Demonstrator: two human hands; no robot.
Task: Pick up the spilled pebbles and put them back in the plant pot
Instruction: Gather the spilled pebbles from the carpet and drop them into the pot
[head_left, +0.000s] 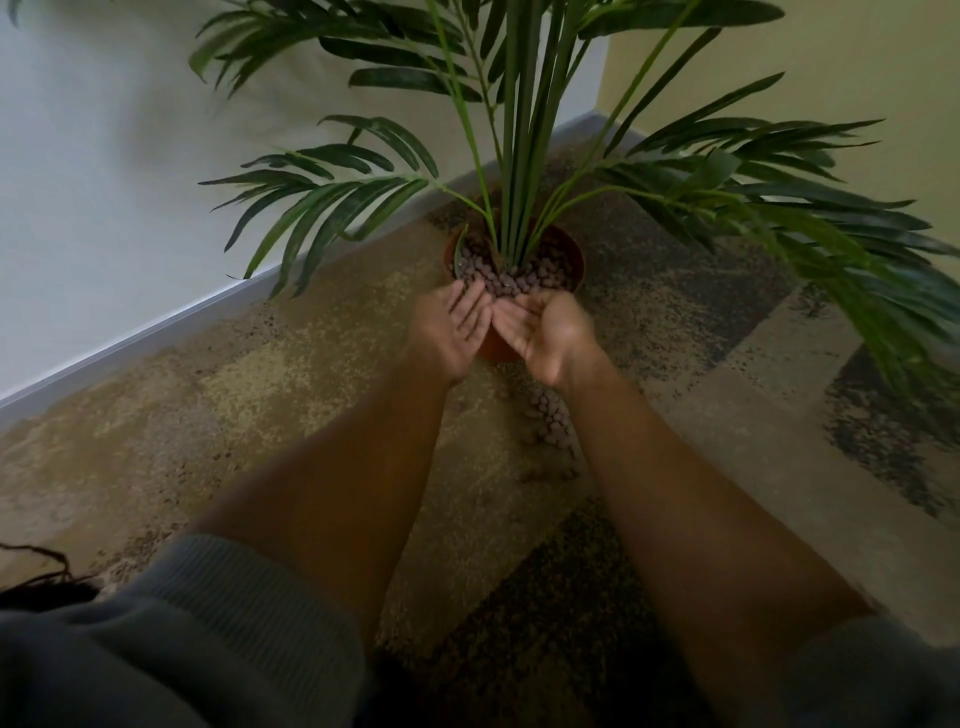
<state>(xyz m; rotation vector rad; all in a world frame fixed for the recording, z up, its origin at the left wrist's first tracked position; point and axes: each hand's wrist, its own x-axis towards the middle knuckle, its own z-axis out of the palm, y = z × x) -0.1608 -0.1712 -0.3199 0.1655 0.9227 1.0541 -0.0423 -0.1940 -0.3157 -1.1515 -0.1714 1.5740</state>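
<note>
Both hands (501, 330) cupped over pot (569, 252) rim; pebbles (553, 410) below wrists.

2 bare forearms; grey ribbed-knit sleeves (249, 613) pushed up near elbows; no rings visible on either hand.

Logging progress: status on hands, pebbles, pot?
Left hand and right hand open, cupped together at pot rim. Pebbles in pot; spilled pebbles remain on carpet. Fronds overhang, not blocking.
</note>
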